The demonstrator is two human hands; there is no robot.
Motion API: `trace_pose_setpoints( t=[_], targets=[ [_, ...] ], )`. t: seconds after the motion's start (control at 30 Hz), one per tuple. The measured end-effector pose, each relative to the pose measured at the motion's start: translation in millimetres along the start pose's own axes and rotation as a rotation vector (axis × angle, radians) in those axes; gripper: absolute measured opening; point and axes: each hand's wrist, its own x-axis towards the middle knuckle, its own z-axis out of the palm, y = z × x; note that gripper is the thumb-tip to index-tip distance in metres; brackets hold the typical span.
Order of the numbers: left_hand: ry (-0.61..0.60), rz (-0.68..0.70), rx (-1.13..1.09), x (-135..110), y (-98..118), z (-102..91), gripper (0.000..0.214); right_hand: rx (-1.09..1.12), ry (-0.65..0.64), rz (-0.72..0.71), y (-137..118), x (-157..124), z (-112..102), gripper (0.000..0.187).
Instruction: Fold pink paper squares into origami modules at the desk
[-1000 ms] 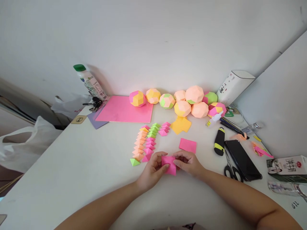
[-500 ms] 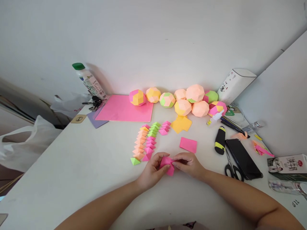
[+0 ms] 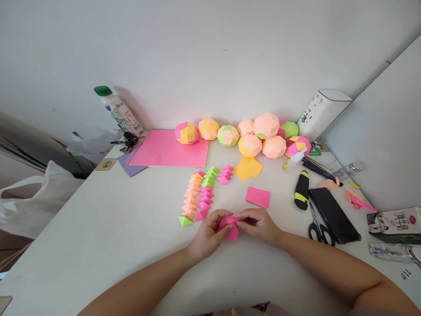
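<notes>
Both my hands pinch one small pink folded paper piece (image 3: 230, 225) just above the white table (image 3: 108, 228). My left hand (image 3: 208, 235) grips its left side with curled fingers. My right hand (image 3: 258, 224) pinches its right edge. Just left of my hands lie rows of small folded paper units (image 3: 199, 194) in orange, pink and green. A flat pink paper square (image 3: 258, 197) lies right behind my right hand, and yellow squares (image 3: 249, 169) lie farther back.
Several paper polyhedron balls (image 3: 263, 136) line the wall beside a large pink sheet (image 3: 169, 148), a green-capped bottle (image 3: 116, 112) and keys (image 3: 126, 141). At right lie a black-yellow cutter (image 3: 301, 190), scissors (image 3: 317, 226), a phone (image 3: 333, 215), pens (image 3: 317, 172) and a carton (image 3: 393, 224).
The pink piece has been folded narrower between my fingers, my hands closing in on it. The view shifted slightly; nothing else on the table moved.
</notes>
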Motion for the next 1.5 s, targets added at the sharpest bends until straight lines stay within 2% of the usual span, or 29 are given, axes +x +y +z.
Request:
trace_pose_setpoints(
  t=[0.2, 0.4, 0.57, 0.73, 0.97, 1.07, 1.17, 1.5],
  targets=[
    [0.024, 0.003, -0.027, 0.8, -0.3, -0.6, 0.034, -0.002, -0.004, -0.023, 2.6, -0.8, 0.7, 0.017],
    [0.067, -0.015, -0.055, 0.8, 0.7, -0.2, 0.032, -0.078, 0.022, -0.15, 2.5, -0.8, 2.2, 0.014],
    [0.118, -0.039, -0.071, 1.9, 2.2, 1.1, 0.034, -0.144, -0.01, -0.227, 2.2, -2.4, 3.2, 0.018],
    [0.12, -0.03, 0.008, 1.4, -0.1, 1.5, 0.035, -0.227, 0.017, -0.268, 3.3, -4.2, 6.4, 0.018],
    [0.156, 0.214, 0.328, -0.4, -2.3, 0.0, 0.018, -0.285, 0.039, -0.259, 2.2, -3.0, 6.9, 0.017],
    [0.127, 0.21, 0.373, -0.1, 1.0, 0.3, 0.013, -0.274, 0.03, -0.257, 3.0, -3.2, 7.3, 0.017],
    [0.08, 0.266, 0.395, 0.7, 2.5, -0.1, 0.01, -0.247, 0.033, -0.252, 3.7, -3.4, 8.1, 0.015],
    [0.084, 0.298, 0.326, 0.0, 2.1, -0.2, 0.008, -0.261, 0.026, -0.201, 2.7, -3.1, 7.6, 0.02]
  ],
)
